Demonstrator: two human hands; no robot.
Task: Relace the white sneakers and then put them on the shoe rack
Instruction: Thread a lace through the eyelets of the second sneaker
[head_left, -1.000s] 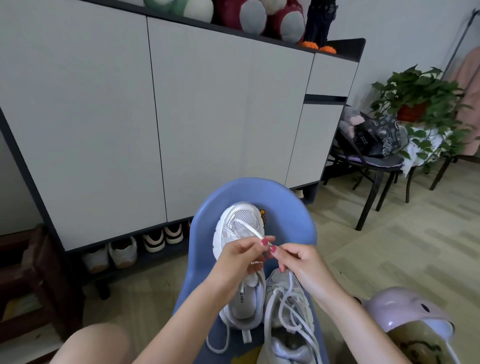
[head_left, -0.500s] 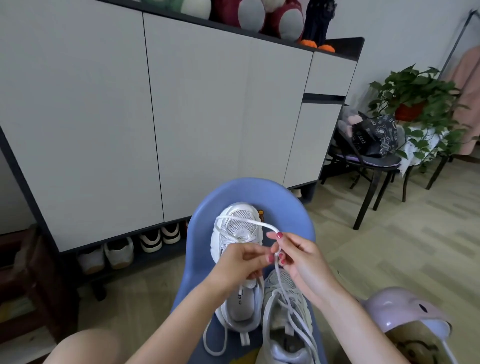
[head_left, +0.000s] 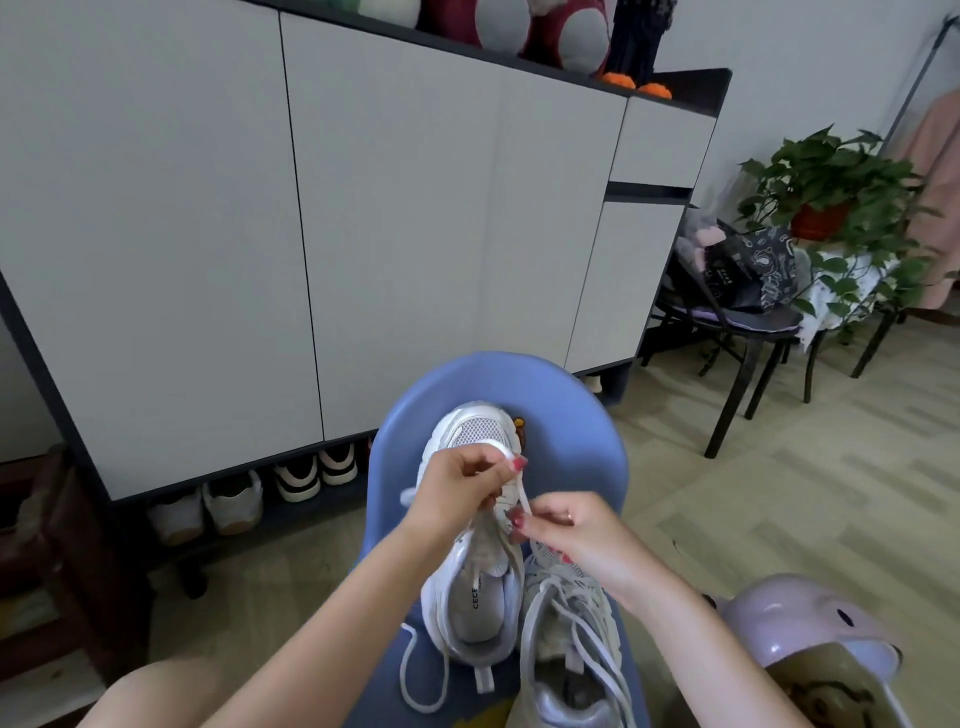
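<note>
Two white sneakers lie on a blue chair seat (head_left: 571, 415). The left sneaker (head_left: 475, 597) points away from me, its mesh toe showing past my fingers. My left hand (head_left: 457, 493) sits over its eyelet area and pinches the white shoelace (head_left: 523, 499) near the toe. My right hand (head_left: 571, 540) pinches the same lace a little lower, over the tongue. The right sneaker (head_left: 566, 649) lies beside it at the near right, its laces loose. A loose lace end (head_left: 415, 680) loops off the left sneaker's heel.
A tall grey cabinet stands ahead with an open shoe rack (head_left: 291, 514) along its bottom, holding several shoes. A dark chair with a bag (head_left: 748, 270) and a potted plant (head_left: 831, 197) stand at the right. A lilac helmet (head_left: 800, 634) lies at the lower right.
Both hands have moved down onto the left sneaker's eyelets. The lace, held up in a loop over the toe before, is now drawn short between my fingers.
</note>
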